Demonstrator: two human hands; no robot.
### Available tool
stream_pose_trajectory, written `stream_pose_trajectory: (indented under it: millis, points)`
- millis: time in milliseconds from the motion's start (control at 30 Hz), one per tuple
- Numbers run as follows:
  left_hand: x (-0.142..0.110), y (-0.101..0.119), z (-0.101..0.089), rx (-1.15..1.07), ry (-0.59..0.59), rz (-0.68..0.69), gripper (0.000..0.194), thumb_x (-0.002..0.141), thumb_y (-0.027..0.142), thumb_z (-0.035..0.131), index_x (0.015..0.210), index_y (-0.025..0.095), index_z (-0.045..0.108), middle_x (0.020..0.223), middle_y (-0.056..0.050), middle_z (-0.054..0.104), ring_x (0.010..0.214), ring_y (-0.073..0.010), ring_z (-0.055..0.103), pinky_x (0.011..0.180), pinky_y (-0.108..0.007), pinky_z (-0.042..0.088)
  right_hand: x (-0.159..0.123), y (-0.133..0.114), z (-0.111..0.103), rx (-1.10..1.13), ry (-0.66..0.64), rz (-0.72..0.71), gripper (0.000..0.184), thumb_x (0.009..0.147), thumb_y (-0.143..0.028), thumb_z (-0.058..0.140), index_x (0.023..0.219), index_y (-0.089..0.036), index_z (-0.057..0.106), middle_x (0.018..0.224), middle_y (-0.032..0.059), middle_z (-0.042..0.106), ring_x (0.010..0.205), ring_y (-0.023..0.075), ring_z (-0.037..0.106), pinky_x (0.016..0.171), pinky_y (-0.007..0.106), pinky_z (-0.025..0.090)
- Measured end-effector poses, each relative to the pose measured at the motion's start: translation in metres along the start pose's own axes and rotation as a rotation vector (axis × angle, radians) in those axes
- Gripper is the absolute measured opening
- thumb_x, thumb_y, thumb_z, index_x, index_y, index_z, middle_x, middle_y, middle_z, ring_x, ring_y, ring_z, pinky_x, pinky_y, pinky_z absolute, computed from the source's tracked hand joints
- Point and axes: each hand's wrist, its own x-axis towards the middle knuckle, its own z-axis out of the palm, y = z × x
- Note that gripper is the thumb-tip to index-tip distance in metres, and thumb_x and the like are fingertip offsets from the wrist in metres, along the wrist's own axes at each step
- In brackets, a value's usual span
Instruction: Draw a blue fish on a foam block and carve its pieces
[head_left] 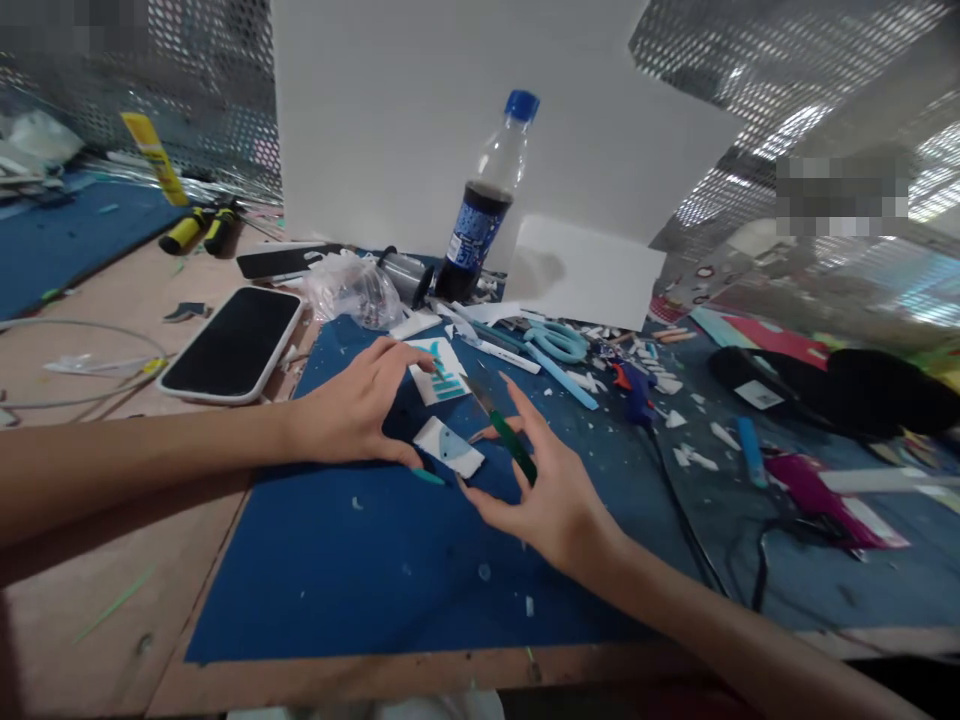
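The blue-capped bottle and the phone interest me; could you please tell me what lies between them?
In the head view, a grey spool and a crumpled clear plastic bag.

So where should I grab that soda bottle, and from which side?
I'd put the grip around the bottle's label, coming from the front, above the clutter. The body is round there, so fingers should wrap it well. The white board blocks the back, and the spool sits by its base on the left.
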Motion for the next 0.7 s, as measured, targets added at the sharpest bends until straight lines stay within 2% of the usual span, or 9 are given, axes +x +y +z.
stream_pose_trajectory:
  millis: [100,267,467,600,700]
  points:
    - [0.001,-0.001,0.0,-0.003,0.011,0.009,0.092,0.089,0.071,0.078,0.153,0.017,0.041,0.142,-0.024,0.063,0.132,-0.0436,0.058,0.109,-0.065,0.054,0.005,-0.004,-0.005,0.095,-0.014,0.026,0.108,0.083,-0.037,0.076,0.174,-0.021,0.02,0.136,0.0199,0.067,0.123,0.0349,0.069,0.085,0.045,0.067]
    - [0.0,0.005,0.001,-0.026,0.015,0.031,0.071,0.095,0.048,0.082,0.152,0.018,0.05,0.141,-0.023,0.067,0.136,-0.0403,0.061,0.113,-0.063,0.053,0.013,-0.015,-0.014,0.131,0.019,-0.061,0.105,0.085,-0.035,0.075,0.174,-0.03,0.02,0.141,0.0164,0.062,0.127,0.0316,0.066,0.093,0.047,0.066]
    - [-0.001,0.015,0.001,-0.08,0.073,-0.028,0.045,0.104,0.037,0.07,0.143,0.017,0.061,0.126,-0.018,0.076,0.118,-0.0311,0.072,0.099,-0.046,0.063,0.027,-0.023,-0.02,0.06,-0.007,-0.178,0.108,0.083,-0.035,0.074,0.175,-0.028,0.017,0.14,0.0165,0.062,0.123,0.0325,0.066,0.089,0.047,0.067]
    - [0.002,0.016,-0.001,-0.123,0.107,-0.123,0.042,0.104,0.041,0.067,0.137,0.015,0.067,0.108,-0.012,0.08,0.096,-0.0248,0.078,0.084,-0.035,0.064,0.039,-0.021,-0.022,0.023,-0.027,-0.232,0.103,0.086,-0.033,0.072,0.175,-0.03,0.02,0.14,0.0161,0.062,0.119,0.0319,0.068,0.089,0.049,0.067]
    - [0.004,0.015,-0.001,-0.153,0.125,-0.211,0.034,0.104,0.039,0.066,0.127,0.016,0.073,0.094,-0.008,0.081,0.085,-0.0228,0.078,0.077,-0.032,0.063,0.05,-0.014,-0.022,0.003,0.007,-0.248,0.1,0.085,-0.032,0.072,0.173,-0.028,0.025,0.141,0.0165,0.062,0.12,0.0324,0.068,0.091,0.05,0.067]
